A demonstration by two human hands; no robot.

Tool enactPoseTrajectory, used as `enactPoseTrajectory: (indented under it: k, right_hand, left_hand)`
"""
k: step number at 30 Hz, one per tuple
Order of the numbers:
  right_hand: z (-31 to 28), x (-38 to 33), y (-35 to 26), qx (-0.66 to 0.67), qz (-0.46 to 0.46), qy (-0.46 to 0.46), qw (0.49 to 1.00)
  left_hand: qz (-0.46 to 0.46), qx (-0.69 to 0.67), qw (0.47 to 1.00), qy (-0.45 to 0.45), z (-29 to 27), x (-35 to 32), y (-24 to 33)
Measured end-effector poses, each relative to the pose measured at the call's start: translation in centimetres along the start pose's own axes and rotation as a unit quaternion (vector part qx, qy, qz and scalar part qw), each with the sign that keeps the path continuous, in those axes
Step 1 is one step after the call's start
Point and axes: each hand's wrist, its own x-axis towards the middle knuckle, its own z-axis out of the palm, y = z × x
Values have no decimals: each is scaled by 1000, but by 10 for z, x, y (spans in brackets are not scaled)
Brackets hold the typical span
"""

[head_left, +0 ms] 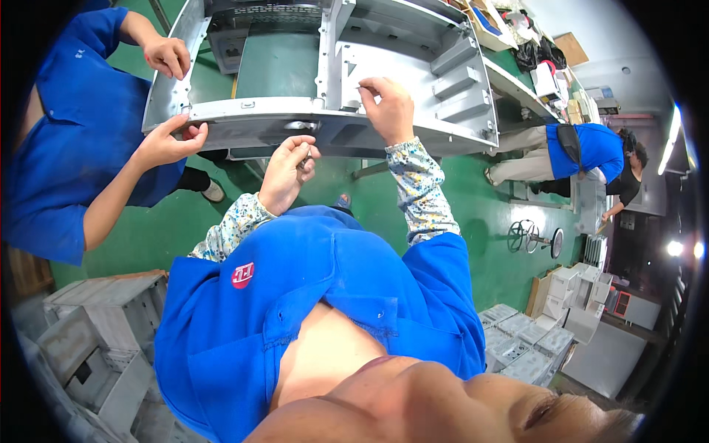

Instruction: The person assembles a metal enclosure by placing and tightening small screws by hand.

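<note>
A large grey metal housing [284, 108] with open compartments lies in front of me. My left hand [288, 173] is at its near side wall, just below an oval slot [300, 126]. Its fingers are pinched together around something small and dark that I cannot make out. Over the right compartment [399, 70] is my right hand [389, 111], wrist above the near rim, thumb and forefinger closed together. Whatever it may hold is too small to tell. At the housing's left end, a co-worker's one hand [168, 57] is over the end flange and the other [166, 144] touches the near corner.
The co-worker in blue [88, 133] stands close on my left. Grey metal cabinets [111, 317] are piled at the lower left. A cluttered bench [509, 77] runs along the right, with another person in blue [591, 151] beyond. A wheeled frame [533, 236] stands on the green floor [473, 214].
</note>
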Motion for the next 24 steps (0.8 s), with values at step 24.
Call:
enactPoseTrajectory:
  k: [24]
  right_hand:
    - [-10,23,-33,-125,-108,-69,984]
  left_hand:
    - [81,15,997,7,15,24,33]
